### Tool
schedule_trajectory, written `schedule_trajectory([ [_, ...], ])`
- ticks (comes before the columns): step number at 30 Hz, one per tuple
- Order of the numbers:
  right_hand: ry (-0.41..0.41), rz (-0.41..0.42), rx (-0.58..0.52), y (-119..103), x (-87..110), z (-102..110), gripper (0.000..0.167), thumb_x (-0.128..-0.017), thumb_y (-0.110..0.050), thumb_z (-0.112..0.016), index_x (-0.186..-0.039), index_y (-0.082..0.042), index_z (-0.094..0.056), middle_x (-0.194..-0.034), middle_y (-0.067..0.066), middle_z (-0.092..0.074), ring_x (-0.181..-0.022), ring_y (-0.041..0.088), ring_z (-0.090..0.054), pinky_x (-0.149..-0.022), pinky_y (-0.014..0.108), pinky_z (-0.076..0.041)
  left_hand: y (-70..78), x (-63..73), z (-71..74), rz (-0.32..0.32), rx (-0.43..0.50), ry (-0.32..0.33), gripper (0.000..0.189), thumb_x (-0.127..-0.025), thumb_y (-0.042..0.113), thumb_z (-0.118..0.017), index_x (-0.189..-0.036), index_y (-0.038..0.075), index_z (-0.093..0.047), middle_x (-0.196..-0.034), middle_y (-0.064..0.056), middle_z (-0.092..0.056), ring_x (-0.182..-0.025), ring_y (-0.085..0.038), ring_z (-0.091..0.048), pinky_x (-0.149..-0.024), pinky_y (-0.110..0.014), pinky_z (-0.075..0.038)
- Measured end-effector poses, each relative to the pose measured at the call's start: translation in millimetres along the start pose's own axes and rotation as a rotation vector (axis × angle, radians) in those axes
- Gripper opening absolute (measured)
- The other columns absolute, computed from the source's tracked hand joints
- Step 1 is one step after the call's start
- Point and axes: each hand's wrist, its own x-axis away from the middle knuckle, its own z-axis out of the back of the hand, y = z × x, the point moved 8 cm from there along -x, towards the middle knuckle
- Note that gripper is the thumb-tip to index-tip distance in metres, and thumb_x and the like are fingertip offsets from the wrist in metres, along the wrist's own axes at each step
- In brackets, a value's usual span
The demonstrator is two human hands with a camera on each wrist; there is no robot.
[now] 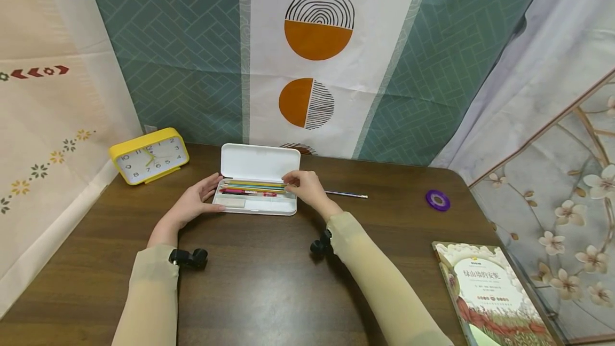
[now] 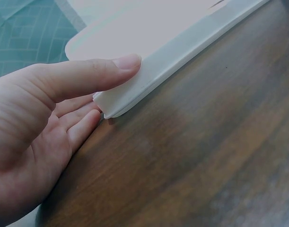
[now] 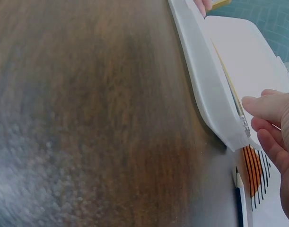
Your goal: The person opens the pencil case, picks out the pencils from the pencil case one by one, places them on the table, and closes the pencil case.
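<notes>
A white pencil case point(image 1: 260, 160) stands with its lid raised. Several pencils point(image 1: 254, 184), a red pen point(image 1: 233, 191) and a white eraser point(image 1: 233, 203) lie inside. My left hand point(image 1: 194, 200) holds the case's left end; in the left wrist view its thumb point(image 2: 111, 71) lies over the corner and the fingers touch the side. My right hand point(image 1: 309, 189) is at the right end, its bent fingers beside the pencil ends. In the right wrist view the thumb tip is close beside a pencil point(image 3: 234, 94); contact is unclear. Another pencil point(image 1: 347, 194) lies on the table, partly hidden by the right hand.
A yellow alarm clock point(image 1: 152, 157) stands at the back left of the brown table point(image 1: 250, 282). A purple ring-shaped roll point(image 1: 438, 200) lies to the right, with a book point(image 1: 495, 287) at the front right. Cloth hangings point(image 1: 192, 68) border the table's back and sides.
</notes>
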Motion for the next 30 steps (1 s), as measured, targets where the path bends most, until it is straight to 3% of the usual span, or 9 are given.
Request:
schedule_trajectory([
  [17,-0.073,-0.007,0.063,0.1,-2.0,-8.2,0.025,-0.086,-0.009,-0.074,-0.111,-0.004,-0.073,-0.107,0.007,-0.074,-0.096,0.019,-0.069,-0.085,0.031,-0.059,1.1,-0.2,0.1,0.007,-0.002,0.002,0.105,-0.08,0.014,-0.081,-0.156,0.001,-0.011,-0.161,-0.021,-0.021,-0.148,-0.037,-0.021,-0.12,-0.05,-0.023],
  [30,-0.068,-0.007,0.048,-0.5,-3.8,-9.2,0.022,-0.086,-0.006,-0.073,-0.109,-0.003,-0.073,-0.105,0.009,-0.075,-0.095,0.019,-0.07,-0.085,0.031,-0.059,2.6,0.9,-0.3,0.016,-0.007,0.005,0.104,-0.081,0.015,-0.081,-0.157,0.002,-0.01,-0.161,-0.021,-0.021,-0.148,-0.037,-0.021,-0.12,-0.051,-0.023],
])
